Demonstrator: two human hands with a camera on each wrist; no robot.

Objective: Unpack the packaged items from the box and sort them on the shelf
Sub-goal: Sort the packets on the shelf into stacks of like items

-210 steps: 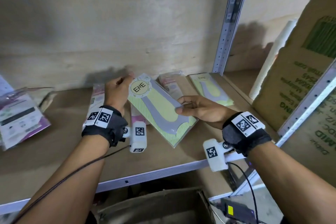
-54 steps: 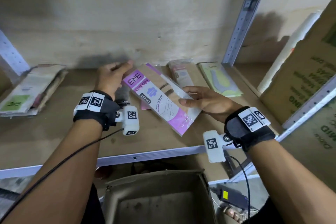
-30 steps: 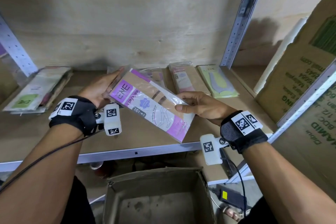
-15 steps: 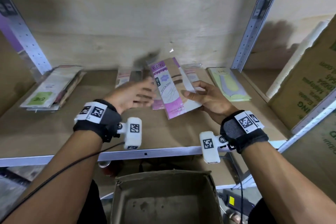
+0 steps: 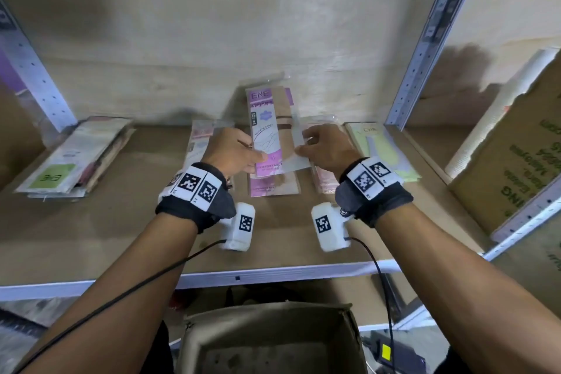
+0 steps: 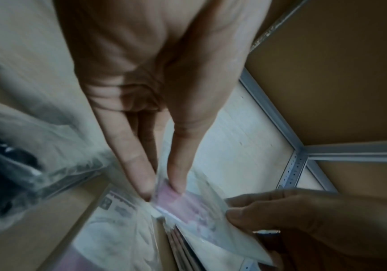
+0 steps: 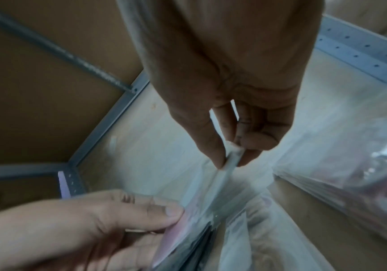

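Both hands hold a flat purple-and-tan ENE package [image 5: 269,127] by its near end, its long axis pointing at the back wall. It hovers just above a pile of like packages [image 5: 273,187] on the shelf board [image 5: 121,237]. My left hand [image 5: 256,158] pinches its left edge, thumb on top, and the left wrist view shows that left hand [image 6: 164,187] pinching the package [image 6: 188,201]. My right hand [image 5: 302,146] pinches the right edge; the right wrist view shows my right hand [image 7: 231,157] pinching the clear wrapper edge [image 7: 211,185]. The open cardboard box [image 5: 267,340] stands below the shelf.
More piles lie on the shelf: a green-labelled pile [image 5: 73,158] at the left, a pale one [image 5: 202,136], a pink one [image 5: 324,182] and yellow-green packs [image 5: 385,149] at the right. A metal upright [image 5: 425,39], a white roll [image 5: 498,112] and a big carton [image 5: 516,161] stand to the right.
The purple package has swung from slanted to straight, lengthwise over the centre pile. My left hand, which was beside it half a second ago, now pinches its left edge.
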